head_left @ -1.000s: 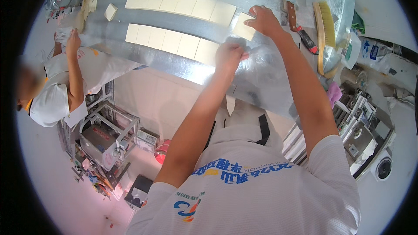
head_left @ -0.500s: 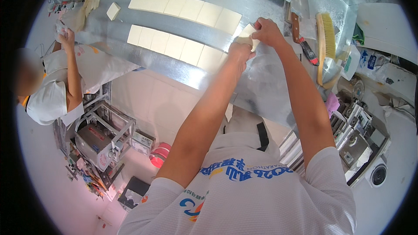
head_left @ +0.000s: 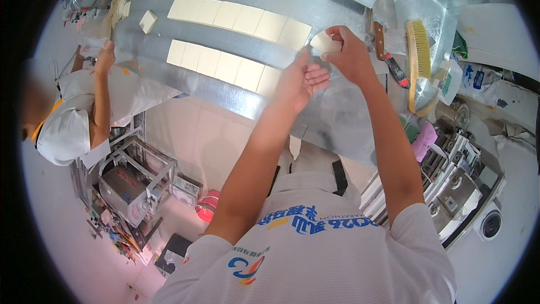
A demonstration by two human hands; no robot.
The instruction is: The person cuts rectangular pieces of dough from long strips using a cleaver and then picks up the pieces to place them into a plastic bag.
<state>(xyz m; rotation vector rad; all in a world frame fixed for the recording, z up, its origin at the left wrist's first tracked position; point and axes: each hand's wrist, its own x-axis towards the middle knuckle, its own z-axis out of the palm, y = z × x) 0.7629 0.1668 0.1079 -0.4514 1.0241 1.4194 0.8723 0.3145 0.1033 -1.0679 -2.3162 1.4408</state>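
Note:
A pale piece of dough (head_left: 322,42) is pinched between the thumb and fingers of my right hand (head_left: 353,56), at the right end of the dough rows. My left hand (head_left: 301,81) is just below and left of it, palm turned up and fingers stretched out, holding nothing. Two rows of cut dough pieces lie on the metal worktable (head_left: 236,42): the far row (head_left: 242,19) and the near row (head_left: 219,63). The right end of the near row is partly hidden by my left hand. One separate dough piece (head_left: 148,22) lies to the left.
At the right edge are a wooden-handled knife (head_left: 379,42), a red-and-black tool (head_left: 397,70) and a long bristle brush (head_left: 419,56). A co-worker (head_left: 76,107) stands at the left end, hands near a bundle of dough strips (head_left: 118,11). A metal machine (head_left: 129,183) stands below.
My left hand has come off the dough piece and opened, palm up. My right hand keeps the piece, now facing up more broadly. The co-worker's hand has shifted to the right.

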